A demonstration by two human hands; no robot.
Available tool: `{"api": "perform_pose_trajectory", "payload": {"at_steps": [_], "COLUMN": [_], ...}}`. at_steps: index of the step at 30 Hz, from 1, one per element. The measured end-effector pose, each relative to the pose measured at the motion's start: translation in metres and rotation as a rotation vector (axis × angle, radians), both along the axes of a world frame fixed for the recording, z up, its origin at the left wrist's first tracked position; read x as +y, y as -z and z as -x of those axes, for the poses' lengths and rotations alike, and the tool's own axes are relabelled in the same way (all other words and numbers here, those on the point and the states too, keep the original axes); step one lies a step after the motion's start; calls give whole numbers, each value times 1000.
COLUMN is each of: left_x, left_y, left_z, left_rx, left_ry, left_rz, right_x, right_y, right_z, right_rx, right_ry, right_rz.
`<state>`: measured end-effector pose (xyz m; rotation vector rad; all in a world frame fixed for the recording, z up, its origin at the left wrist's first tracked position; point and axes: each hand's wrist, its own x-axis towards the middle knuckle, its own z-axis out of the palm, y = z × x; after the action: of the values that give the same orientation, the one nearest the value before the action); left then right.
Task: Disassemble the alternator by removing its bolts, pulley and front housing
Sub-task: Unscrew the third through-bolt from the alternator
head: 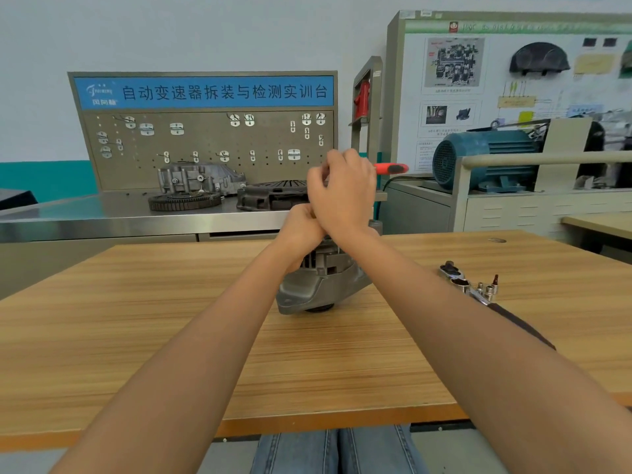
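Where the wooden table (171, 336) runs out toward twelve o'clock, we find the alternator (321, 285) standing on it, a grey cast body partly covered by our two wrists. Our left hand (301, 230) sits directly on top of the alternator, fingers curled down around its upper part, though what exactly they grip is hidden from us. Our right hand (342, 193) rides just above and touching the left, at its one o'clock, fingers curled around a tool with a red handle (391, 168) that sticks out toward three o'clock. The working end of that tool is hidden behind the hand. So the hands are stacked together, with the alternator directly beneath them, toward six o'clock.

At three o'clock from the alternator, well apart, a ratchet (455, 273) lies on the table with a few sockets (487, 289) just beside it. Beyond the table, at eleven o'clock, a steel bench (85, 213) carries a ring gear (184, 201), a gearbox housing (201, 177) and a clutch cover (273, 196) before a pegboard (205, 145). At two o'clock stands a blue motor (485, 159).
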<state>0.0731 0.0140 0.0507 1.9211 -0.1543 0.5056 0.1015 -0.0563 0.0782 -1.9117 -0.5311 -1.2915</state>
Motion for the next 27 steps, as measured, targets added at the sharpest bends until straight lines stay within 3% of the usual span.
{"api": "perform_pose_trajectory", "payload": {"at_steps": [3,5,9,14,17,20,23,25,27], "left_x": [-3,-2,2,6,5,3,4,4,2], "left_y": [3,1,-4,-7,-4,-2,0,2,2], "left_z": [-2,1,5,8,7,5,1,-1,-1], "left_rx": [-18,-33,35,101,74,27,-9,-10,-31], "left_ry": [-33,-4,119,189,187,148,20,-32,-44], "left_rz": [9,22,-51,-85,-49,-18,-26,-39,-26], "right_x": [1,1,-6,-14,-12,-6,2,8,8], "right_y": [0,-5,-21,-33,-29,-20,-3,2,-3], "right_z": [0,0,4,2,2,3,1,1,2], "right_rx": [14,93,415,610,598,417,88,4,29], "right_ry": [1,-187,-737,-1008,-910,-685,-157,125,43], "right_rz": [8,-92,-486,-634,-572,-402,-78,15,-29]}}
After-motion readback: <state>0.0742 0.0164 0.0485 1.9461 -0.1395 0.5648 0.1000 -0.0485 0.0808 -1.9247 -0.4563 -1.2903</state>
